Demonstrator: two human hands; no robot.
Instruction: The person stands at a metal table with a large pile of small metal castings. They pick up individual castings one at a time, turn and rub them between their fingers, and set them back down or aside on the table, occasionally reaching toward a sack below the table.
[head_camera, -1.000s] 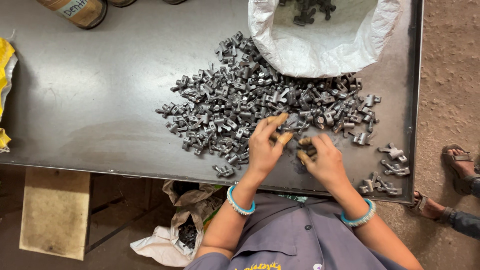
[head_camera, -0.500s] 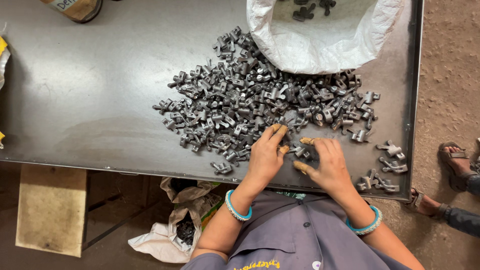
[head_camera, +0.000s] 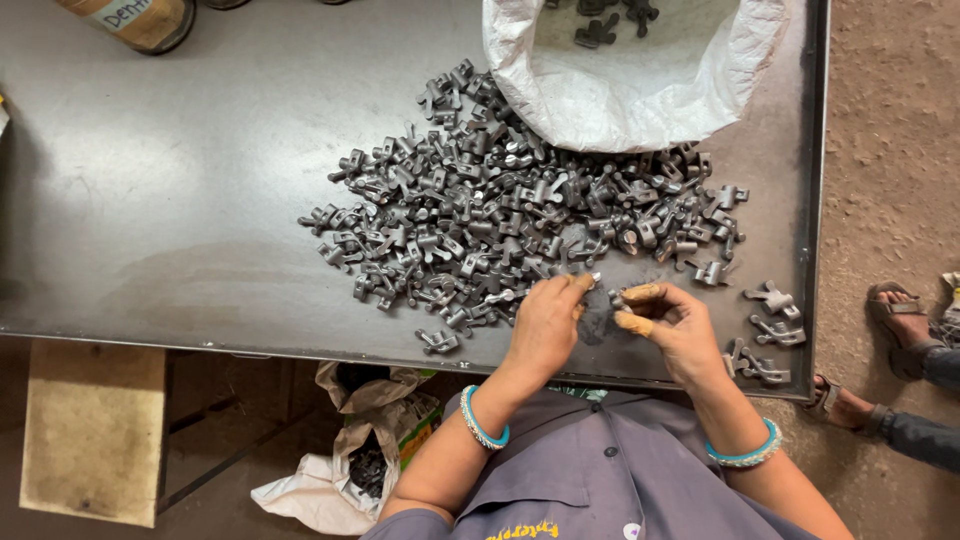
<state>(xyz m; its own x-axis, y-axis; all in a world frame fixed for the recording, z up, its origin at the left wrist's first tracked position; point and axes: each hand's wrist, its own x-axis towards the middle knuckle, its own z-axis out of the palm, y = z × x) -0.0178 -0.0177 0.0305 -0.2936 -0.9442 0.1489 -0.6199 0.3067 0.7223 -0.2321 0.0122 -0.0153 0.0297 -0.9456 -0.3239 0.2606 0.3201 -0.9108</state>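
looking down at a dark metal table (head_camera: 180, 200) with a big heap of small grey metal parts (head_camera: 500, 200) spread across its middle, running toward the right edge. both hands sit at the near edge, right at the bottom fringe of the heap. the left hand (head_camera: 545, 320) is curled palm-down, fingertips pinched on 1 small part (head_camera: 590, 281) at the pile's edge. the right hand (head_camera: 675, 325) is half curled just beside it, thumb and fingers bent inward around something small, can't tell exactly what it grips. a few loose parts (head_camera: 770, 330) lie apart near the right near corner. a white sack (head_camera: 640, 80) lies open at the far right corner with more parts inside. under the near edge there's a bag (head_camera: 350, 450) on the floor. someone else's sandalled feet (head_camera: 900, 320) show off the right side.
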